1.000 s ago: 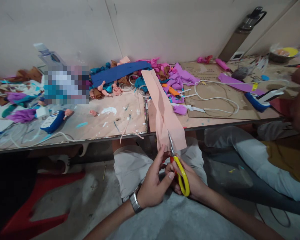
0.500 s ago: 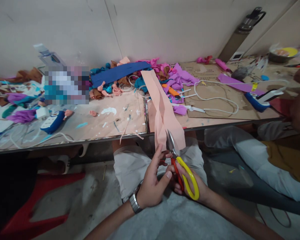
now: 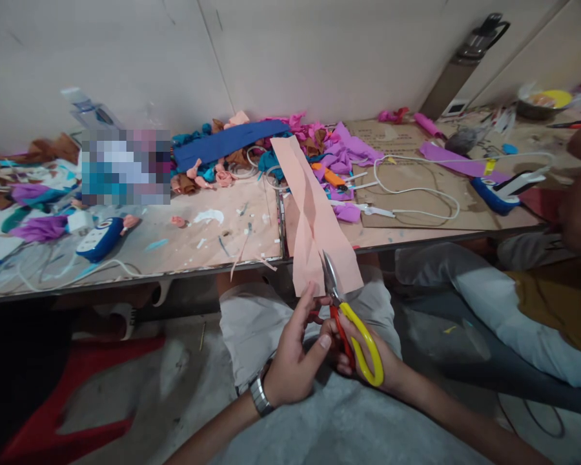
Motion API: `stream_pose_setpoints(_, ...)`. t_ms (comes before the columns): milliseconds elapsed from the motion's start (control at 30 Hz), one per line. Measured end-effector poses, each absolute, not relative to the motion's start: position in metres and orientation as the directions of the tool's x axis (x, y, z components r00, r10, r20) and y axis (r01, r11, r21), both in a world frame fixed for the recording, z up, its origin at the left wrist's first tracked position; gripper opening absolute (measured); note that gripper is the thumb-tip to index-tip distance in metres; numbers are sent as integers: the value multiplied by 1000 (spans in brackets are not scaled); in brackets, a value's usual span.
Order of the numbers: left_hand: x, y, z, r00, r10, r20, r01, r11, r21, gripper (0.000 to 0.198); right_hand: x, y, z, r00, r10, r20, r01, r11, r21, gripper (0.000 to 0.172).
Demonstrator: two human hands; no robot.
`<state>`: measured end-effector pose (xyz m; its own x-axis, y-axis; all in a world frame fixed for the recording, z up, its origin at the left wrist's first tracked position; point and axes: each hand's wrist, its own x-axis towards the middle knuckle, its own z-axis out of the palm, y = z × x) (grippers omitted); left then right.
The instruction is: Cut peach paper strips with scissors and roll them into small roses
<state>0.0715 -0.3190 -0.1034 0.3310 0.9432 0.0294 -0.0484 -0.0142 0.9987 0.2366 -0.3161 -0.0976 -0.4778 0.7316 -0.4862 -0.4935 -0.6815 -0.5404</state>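
Observation:
A long strip of peach crepe paper (image 3: 314, 219) runs from the table down over its front edge to my lap. My left hand (image 3: 293, 358) pinches the strip's near end between thumb and fingers. My right hand (image 3: 368, 361) grips scissors (image 3: 348, 323) with one yellow and one red handle. The blades are parted around the strip's near edge, pointing away from me. A watch sits on my left wrist.
The plywood table (image 3: 213, 239) holds a dark blue paper strip (image 3: 227, 141), heaps of purple, pink and teal paper scraps (image 3: 334, 155), white cables (image 3: 416, 190) and blue glue guns (image 3: 99, 236). A seated person's leg (image 3: 489, 303) is at right. A red stool (image 3: 62, 420) stands lower left.
The scissor handles have spread and the blades opened since a second ago. The strip's near end has shifted slightly left with my left hand.

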Motion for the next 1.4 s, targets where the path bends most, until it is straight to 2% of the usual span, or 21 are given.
stream_pose_setpoints(167, 68, -323, -106, 370, 928, 35, 4, -40, 999, 70, 235, -312, -95, -471, 739, -482, -476, -673, -566, 49)
stream_pose_setpoints(367, 62, -327, -112, 412, 908, 74, -24, -71, 997, 73, 235, -310, -90, -467, 735, -493, -447, -676, -586, 53)
stream_pose_setpoints(667, 59, -331, -117, 421, 903, 87, -35, -80, 996, 75, 233, -308, -89, -435, 758, -486, -476, -651, -591, 50)
stream_pose_setpoints(933, 53, -331, -108, 519, 849, 94, 23, -124, 992, 80, 235, -308, -95, -400, 759, -514, -516, -649, -559, 44)
stream_pose_setpoints(1400, 53, -331, -107, 552, 824, 129, 47, -185, 982, 83, 232, -308, -88, -336, 781, -526, -495, -622, -607, 50)
